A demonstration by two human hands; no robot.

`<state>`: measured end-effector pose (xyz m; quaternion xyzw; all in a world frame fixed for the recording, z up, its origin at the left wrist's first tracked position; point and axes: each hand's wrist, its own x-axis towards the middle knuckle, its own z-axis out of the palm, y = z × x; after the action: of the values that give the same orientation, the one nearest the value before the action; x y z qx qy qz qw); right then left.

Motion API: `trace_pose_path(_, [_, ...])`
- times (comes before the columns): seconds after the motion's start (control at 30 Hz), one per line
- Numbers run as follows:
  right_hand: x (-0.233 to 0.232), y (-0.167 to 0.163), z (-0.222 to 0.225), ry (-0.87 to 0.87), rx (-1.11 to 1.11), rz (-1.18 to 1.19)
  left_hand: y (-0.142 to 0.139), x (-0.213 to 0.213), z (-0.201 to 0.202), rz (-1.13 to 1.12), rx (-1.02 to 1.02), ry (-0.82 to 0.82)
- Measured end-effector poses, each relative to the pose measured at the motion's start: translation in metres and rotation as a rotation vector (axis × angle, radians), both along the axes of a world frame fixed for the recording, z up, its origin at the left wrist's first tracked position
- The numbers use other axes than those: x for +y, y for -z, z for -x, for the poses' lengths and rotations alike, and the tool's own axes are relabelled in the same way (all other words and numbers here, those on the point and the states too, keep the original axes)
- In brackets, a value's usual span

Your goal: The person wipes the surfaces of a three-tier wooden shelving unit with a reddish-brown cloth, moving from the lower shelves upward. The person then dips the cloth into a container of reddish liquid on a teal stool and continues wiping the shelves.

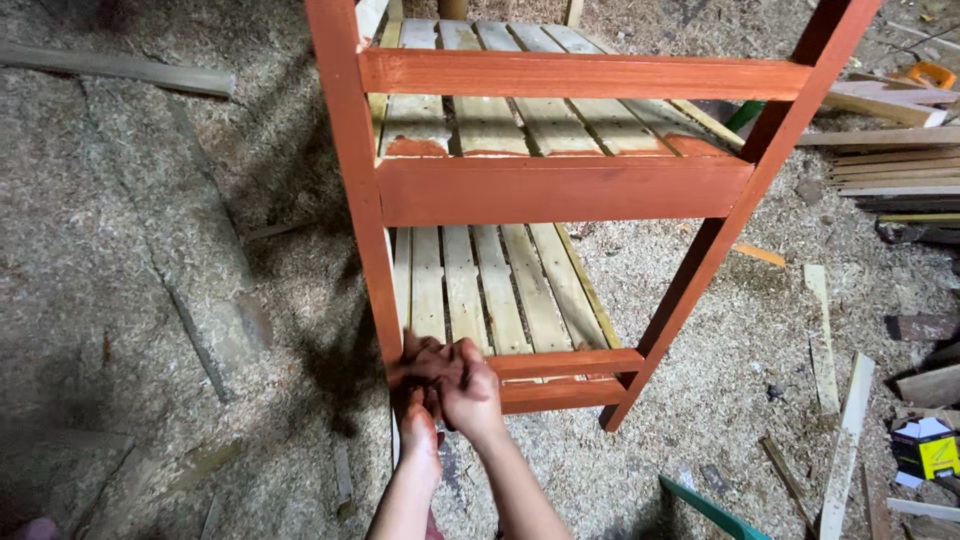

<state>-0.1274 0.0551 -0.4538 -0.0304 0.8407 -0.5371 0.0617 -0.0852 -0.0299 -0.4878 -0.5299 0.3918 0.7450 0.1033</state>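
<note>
The wooden rack (560, 190) stands on the sawdust floor (150, 300) with its posts and cross rails already red, while the slats (480, 290) of both shelves show mostly bare pale wood, so the frame looks painted and the slats not. Both hands crowd the bottom of the near-left post (365, 200): the paint-smeared left hand (418, 385) presses against it, the right hand (470, 385) curls close beside; whether either holds a tool, I cannot tell.

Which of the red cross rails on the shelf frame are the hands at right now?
The lowest red rail, at the frame's bottom left corner. Both the left hand and right hand meet there; the two wider rails sit higher, untouched.
</note>
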Motion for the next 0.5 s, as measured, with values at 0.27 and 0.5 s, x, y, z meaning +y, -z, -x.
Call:
trace_pose_path(0.27, [0.072, -0.098, 0.014, 0.39, -0.509, 0.869, -0.029, 0.0, 0.001, -0.074, 0.105, 0.334])
trace_pose_path(0.5, [0.09, -0.108, 0.0, 0.51, -0.62, 1.24, -0.082, 0.04, 0.04, -0.267, 0.209, 0.167])
